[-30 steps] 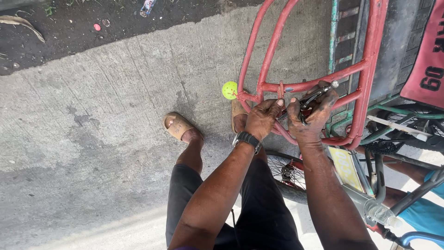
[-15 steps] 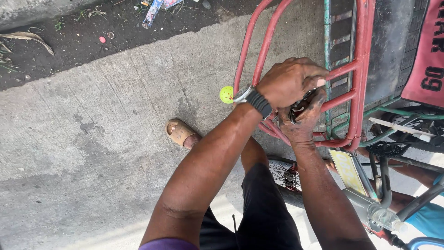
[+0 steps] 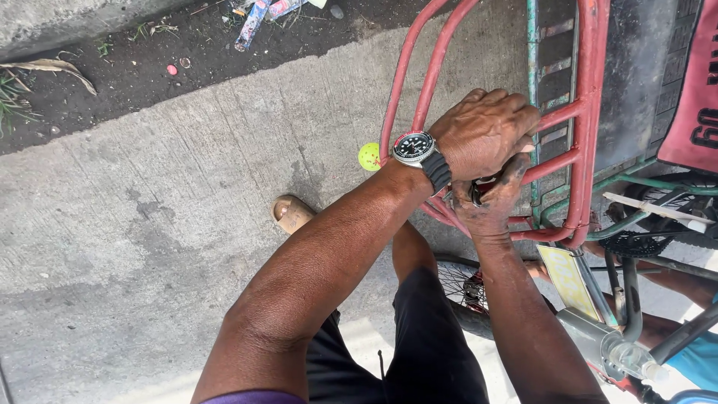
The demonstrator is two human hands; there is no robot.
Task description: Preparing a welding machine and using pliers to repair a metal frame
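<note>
My left hand (image 3: pixel 486 131), with a black-strapped watch (image 3: pixel 415 148) on its wrist, is curled into a fist on top of my right hand (image 3: pixel 490 206). Both hands sit against the lower bars of a red tubular metal rack (image 3: pixel 580 157) on a pedal vehicle. My right hand has grimy fingers and grips a small dark metal tool (image 3: pixel 479 193). Only a sliver of the tool shows between the two hands. The left hand's fingers wrap over the tool's top and touch the red bar.
A yellow-green ball (image 3: pixel 369 156) lies on the concrete beside the rack. My sandalled foot (image 3: pixel 292 213) stands to the left. A spoked wheel (image 3: pixel 464 288), a yellow plate (image 3: pixel 568 280) and dark frame tubes sit below. Another person's leg (image 3: pixel 684 288) is at right. Litter (image 3: pixel 254 19) lies on dirt above.
My left hand has come from beside the right hand to on top of it, covering the tool. The view has come closer to the rack.
</note>
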